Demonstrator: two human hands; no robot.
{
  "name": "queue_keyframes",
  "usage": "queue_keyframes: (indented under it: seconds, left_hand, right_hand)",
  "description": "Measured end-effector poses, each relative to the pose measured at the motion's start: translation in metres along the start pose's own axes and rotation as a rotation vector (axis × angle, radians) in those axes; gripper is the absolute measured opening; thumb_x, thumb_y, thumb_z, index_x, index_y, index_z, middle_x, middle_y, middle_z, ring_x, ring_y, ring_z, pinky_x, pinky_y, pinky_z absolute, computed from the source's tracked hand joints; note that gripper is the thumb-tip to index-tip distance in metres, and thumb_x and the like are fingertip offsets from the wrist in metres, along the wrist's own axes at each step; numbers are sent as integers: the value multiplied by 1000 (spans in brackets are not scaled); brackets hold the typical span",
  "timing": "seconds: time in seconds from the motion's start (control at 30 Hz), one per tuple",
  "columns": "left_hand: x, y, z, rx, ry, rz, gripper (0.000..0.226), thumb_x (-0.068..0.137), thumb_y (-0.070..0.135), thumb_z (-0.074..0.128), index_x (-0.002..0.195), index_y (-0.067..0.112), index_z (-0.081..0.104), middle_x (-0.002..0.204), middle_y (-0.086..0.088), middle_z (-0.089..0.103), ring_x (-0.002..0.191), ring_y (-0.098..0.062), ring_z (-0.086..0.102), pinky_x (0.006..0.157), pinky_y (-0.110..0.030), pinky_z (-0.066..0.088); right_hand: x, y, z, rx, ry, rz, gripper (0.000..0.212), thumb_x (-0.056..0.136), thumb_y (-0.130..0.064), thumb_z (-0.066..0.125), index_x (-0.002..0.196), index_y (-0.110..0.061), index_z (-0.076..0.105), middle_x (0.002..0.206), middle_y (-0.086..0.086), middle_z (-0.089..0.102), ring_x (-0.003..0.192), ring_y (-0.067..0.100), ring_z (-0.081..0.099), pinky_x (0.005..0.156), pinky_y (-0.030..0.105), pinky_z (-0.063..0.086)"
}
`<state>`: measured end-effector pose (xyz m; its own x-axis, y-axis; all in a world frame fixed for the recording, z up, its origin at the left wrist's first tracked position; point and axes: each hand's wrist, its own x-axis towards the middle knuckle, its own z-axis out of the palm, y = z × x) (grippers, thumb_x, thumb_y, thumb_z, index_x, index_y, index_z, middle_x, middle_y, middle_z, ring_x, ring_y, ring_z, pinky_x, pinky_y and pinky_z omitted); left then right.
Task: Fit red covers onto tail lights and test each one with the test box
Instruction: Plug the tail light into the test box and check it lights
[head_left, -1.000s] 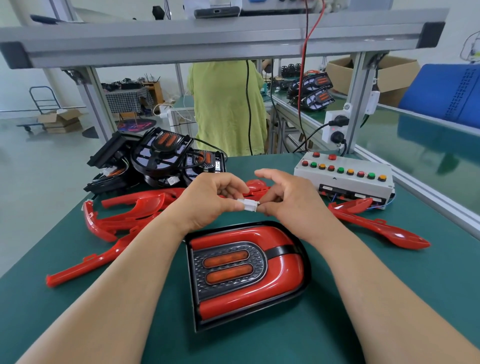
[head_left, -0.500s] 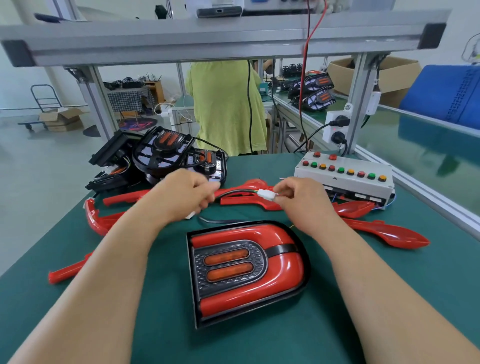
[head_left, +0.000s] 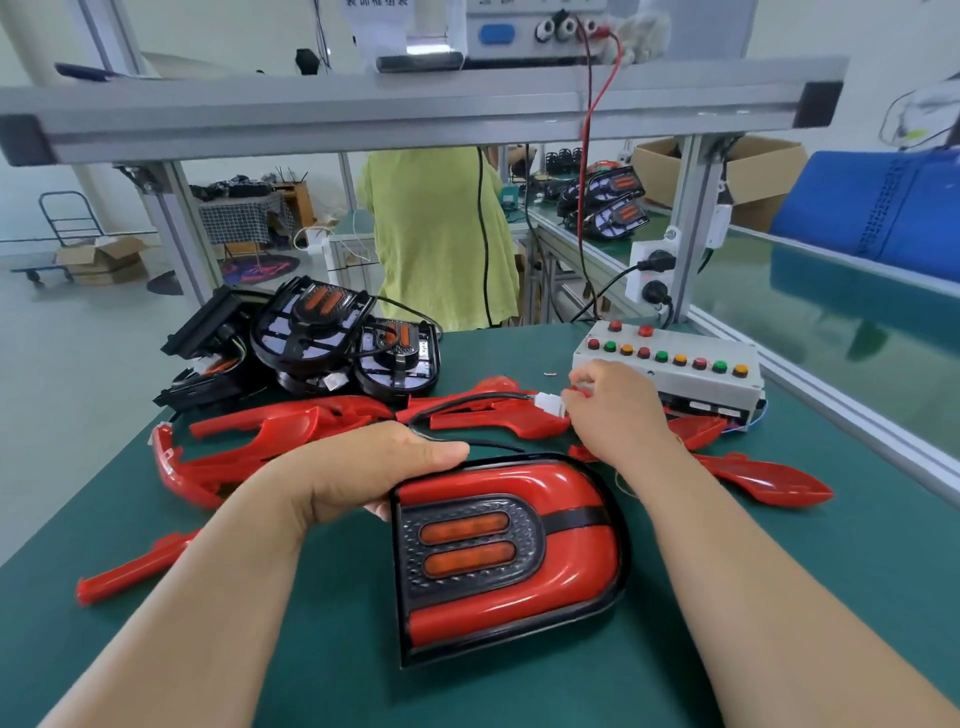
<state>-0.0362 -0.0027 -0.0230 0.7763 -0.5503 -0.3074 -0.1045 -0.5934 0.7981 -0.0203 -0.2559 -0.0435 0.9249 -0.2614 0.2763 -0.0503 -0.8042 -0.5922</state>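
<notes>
A tail light (head_left: 519, 582) with its red cover fitted lies face up on the green mat in front of me. My left hand (head_left: 363, 473) grips its upper left corner. My right hand (head_left: 613, 410) pinches the white connector (head_left: 548, 404) on the light's black cable (head_left: 467, 402), close to the grey test box (head_left: 727, 384) with its row of coloured buttons. Loose red covers (head_left: 260, 447) are spread across the mat behind the light. A pile of uncovered black tail lights (head_left: 311, 332) sits at the back left.
An aluminium frame beam (head_left: 415, 109) crosses overhead, with a power supply and red lead on it. A person in a green shirt (head_left: 441, 234) stands beyond the table. A socket block (head_left: 652, 275) hangs on the right post. More tail lights (head_left: 608, 202) lie on the far bench.
My left hand let go of the cable and dropped onto the tail light's corner. My right hand carried the connector to the right, toward the test box. The view tilted up slightly.
</notes>
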Motion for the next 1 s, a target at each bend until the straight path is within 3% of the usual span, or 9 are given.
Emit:
queue_keyframes:
  seconds: [0.07, 0.2, 0.3, 0.47, 0.57, 0.67, 0.83, 1.0]
  left_hand:
    - [5, 1, 2, -29, 86, 1, 62, 89, 67, 54, 100, 10, 75, 101, -14, 75, 85, -25, 64, 89, -45, 53]
    - [13, 1, 5, -72, 247, 7, 85, 77, 76, 46, 96, -4, 65, 83, -11, 62, 76, -21, 46, 70, -32, 40]
    - [19, 0, 10, -82, 287, 25, 74, 84, 74, 41, 96, 9, 73, 90, -6, 76, 79, -20, 65, 72, -25, 48]
    - [23, -2, 11, -98, 301, 19, 74, 92, 70, 39, 100, 3, 71, 101, -19, 71, 78, -20, 58, 78, -32, 51]
    - [22, -2, 10, -108, 282, 15, 74, 90, 71, 39, 99, 6, 73, 96, -13, 74, 82, -23, 65, 86, -37, 53]
    - [21, -3, 8, -107, 246, 30, 71, 87, 73, 38, 99, 14, 76, 93, -3, 77, 91, -22, 72, 85, -33, 55]
    - [19, 0, 10, -125, 209, 62, 59, 98, 58, 37, 103, 14, 76, 97, -2, 78, 95, -21, 73, 88, -31, 56]
    - [16, 2, 11, -122, 228, 66, 55, 100, 55, 36, 105, 15, 74, 99, -2, 77, 93, -17, 73, 70, -13, 55]
  right_hand:
    - [12, -3, -4, -114, 11, 1, 28, 93, -30, 56, 116, -16, 63, 127, 10, 61, 121, 31, 52, 92, 39, 47]
    - [35, -4, -6, -378, -60, 10, 52, 93, -51, 52, 130, -15, 58, 144, 9, 46, 139, 31, 31, 110, 55, 34]
    - [47, 1, -1, -474, -167, -9, 65, 93, -64, 39, 130, -16, 62, 154, 8, 31, 148, 30, 12, 116, 59, 21]
    - [58, 11, 3, -556, -326, -21, 76, 91, -75, 26, 134, -24, 62, 165, 3, 13, 152, 32, -6, 116, 64, 4]
    - [61, 15, 6, -592, -329, -37, 75, 90, -77, 29, 130, -26, 66, 165, 2, 13, 152, 31, -5, 116, 64, 3]
    - [61, 17, 8, -611, -309, -45, 71, 91, -75, 30, 126, -27, 68, 164, 1, 16, 152, 31, -3, 116, 63, 5]
    - [61, 18, 8, -635, -285, -54, 72, 90, -75, 29, 128, -27, 67, 163, 1, 18, 150, 32, 3, 116, 62, 6]
    - [60, 19, 8, -625, -309, -43, 73, 90, -77, 29, 127, -28, 68, 165, -1, 14, 151, 32, 2, 116, 64, 3]
